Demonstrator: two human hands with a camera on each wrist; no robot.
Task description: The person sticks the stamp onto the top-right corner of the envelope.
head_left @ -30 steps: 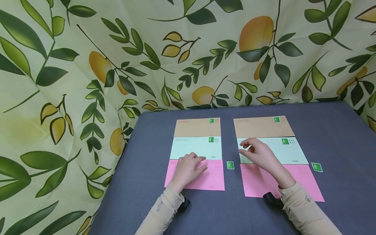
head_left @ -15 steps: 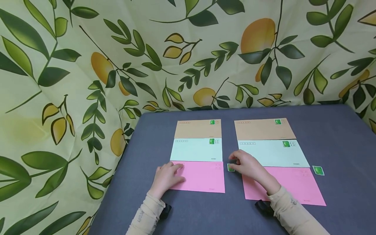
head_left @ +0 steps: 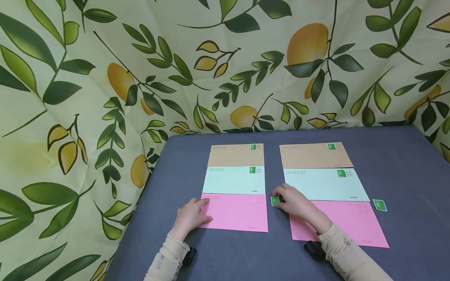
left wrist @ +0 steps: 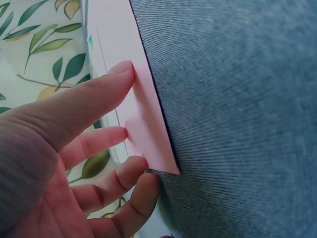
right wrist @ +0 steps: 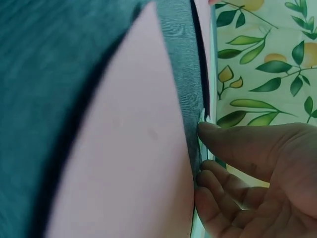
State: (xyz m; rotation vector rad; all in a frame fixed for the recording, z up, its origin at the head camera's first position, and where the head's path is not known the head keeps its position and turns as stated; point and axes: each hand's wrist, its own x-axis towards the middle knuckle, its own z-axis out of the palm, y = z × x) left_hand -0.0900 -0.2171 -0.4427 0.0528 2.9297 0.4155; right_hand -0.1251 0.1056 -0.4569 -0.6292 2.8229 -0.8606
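Note:
Two columns of envelopes lie on the grey table [head_left: 404,164], each brown, then mint, then pink towards me. My left hand [head_left: 192,214] rests with straight fingers [left wrist: 94,99] on the left edge of the left pink envelope [head_left: 235,212] [left wrist: 143,124]. My right hand [head_left: 285,200] [right wrist: 247,168] reaches into the gap between the two pink envelopes. Its thumb and fingertips pinch the right side of a small green stamp [head_left: 274,201] lying there. Its wrist lies over the right pink envelope [head_left: 351,224] [right wrist: 129,148].
A second loose green stamp [head_left: 379,205] lies right of the right column. The brown envelopes [head_left: 235,155] and mint envelopes [head_left: 325,184] each carry a green stamp at the top right. A leaf-and-fruit patterned cloth [head_left: 105,78] walls the back and left.
My right hand came down and left from the right mint envelope to the stamp between the pink envelopes. My left hand slid from the middle of the left pink envelope to its left edge.

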